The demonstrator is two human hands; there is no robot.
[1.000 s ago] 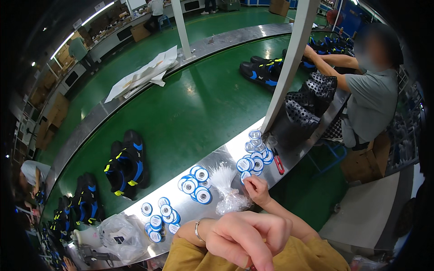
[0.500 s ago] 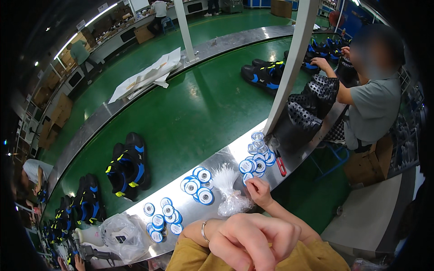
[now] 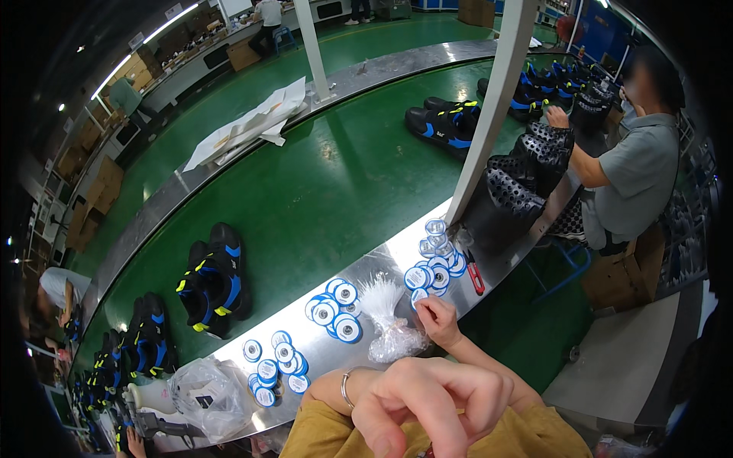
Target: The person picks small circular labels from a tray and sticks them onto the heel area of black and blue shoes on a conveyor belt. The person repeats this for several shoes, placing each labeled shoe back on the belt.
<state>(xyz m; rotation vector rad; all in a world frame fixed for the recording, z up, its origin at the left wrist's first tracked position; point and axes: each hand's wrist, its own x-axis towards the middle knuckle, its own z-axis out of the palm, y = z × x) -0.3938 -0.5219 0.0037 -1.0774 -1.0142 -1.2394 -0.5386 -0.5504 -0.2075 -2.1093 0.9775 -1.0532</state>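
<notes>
My left hand (image 3: 435,397), a metal bangle at its wrist, is raised close in front of me with its fingers curled. What it grips is hidden; a small dark red bit shows at the lower edge. Lower and farther out, my right hand (image 3: 438,320) pinches at the edge of a round blue-rimmed tag (image 3: 419,296), which overlaps the near side of a pile of such tags (image 3: 439,276). Left of this hand lies a bundle of clear plastic fastener strands (image 3: 382,301), its base in crumpled clear plastic.
More round tags (image 3: 334,311) lie along the metal ledge (image 3: 229,347). Red-handled cutters (image 3: 475,275) lie right of the tags. Black-and-blue shoes (image 3: 217,278) stand on the green belt (image 3: 305,206). A white post (image 3: 489,114) rises from the ledge; a co-worker (image 3: 637,168) sits at the right.
The co-worker at the right has leaned back and shifted their hands. My left hand's fingers have shifted slightly, and the small dark red bit now shows below it. My right hand has hardly moved.
</notes>
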